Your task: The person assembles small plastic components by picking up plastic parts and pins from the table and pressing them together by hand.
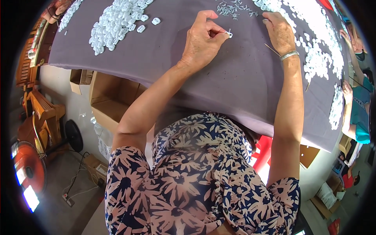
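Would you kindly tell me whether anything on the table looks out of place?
Mildly so: one white piece lies apart, just right of the larger left heap, where similar pieces cluster. Nothing looks clearly damaged.

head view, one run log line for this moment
left hand: pinching white piece | right hand: near grey pins | white piles: left, right

A table (243, 74) draped in grey-purple is seen across the upper frame, with an open cardboard box (111, 107) set just below its edge at left. A grey floor (84, 103) is shown at left, where wooden furniture (45, 111), an orange fan (29, 166) and, lower down, a power strip (68, 200) are placed. Bright light (31, 198) is seen at the lower left edge.
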`<state>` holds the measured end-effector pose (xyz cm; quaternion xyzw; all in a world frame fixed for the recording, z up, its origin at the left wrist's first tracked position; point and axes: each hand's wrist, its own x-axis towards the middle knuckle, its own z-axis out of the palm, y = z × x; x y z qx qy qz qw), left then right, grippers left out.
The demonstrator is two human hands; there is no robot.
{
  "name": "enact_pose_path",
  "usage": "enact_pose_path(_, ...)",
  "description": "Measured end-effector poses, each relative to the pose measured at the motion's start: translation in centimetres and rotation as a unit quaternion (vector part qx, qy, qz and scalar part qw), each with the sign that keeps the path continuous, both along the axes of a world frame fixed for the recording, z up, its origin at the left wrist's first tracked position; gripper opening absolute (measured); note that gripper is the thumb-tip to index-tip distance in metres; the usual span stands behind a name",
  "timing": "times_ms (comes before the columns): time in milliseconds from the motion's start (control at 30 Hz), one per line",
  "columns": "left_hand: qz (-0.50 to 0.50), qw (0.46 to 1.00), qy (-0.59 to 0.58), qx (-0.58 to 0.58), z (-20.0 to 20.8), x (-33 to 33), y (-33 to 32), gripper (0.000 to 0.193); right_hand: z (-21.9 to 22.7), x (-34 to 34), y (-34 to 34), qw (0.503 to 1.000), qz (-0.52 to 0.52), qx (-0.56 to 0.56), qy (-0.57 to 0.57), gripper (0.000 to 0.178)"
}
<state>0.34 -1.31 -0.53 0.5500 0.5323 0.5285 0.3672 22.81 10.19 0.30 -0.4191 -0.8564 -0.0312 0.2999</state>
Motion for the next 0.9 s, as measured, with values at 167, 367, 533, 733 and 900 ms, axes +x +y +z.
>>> enact_pose_path(167, 0.003, 1.000, 0.007, 0.001, 0.1, -0.2, 0.0, 0.044, -0.2, 0.5, 0.2, 0.997, -0.054, -0.060, -0.011, 0.017)
enact_pose_path(367, 0.001, 1.000, 0.011, -0.014, 0.1, -0.1, 0.0, 0.044, 0.2, -1.3, -1.0, 0.952, -0.043, -0.221, 0.206, 0.017)
enact_pose_path(533, -0.006, 0.999, 0.030, -0.010, 0.2, -0.3, 0.0, 0.045, 1.8, -5.1, -4.1, 0.834, 0.123, -0.413, 0.345, 0.014)
enact_pose_path(733, -0.019, 0.999, 0.035, 0.006, -0.5, -0.5, 0.3, 0.050, 1.7, -5.8, -4.6, 0.791, 0.134, -0.487, 0.344, 0.018)
enact_pose_path(900, -0.026, 0.999, 0.047, 0.003, -0.2, -0.4, 0.3, 0.050, 1.7, -5.9, -4.7, 0.813, 0.137, -0.462, 0.327, 0.018)
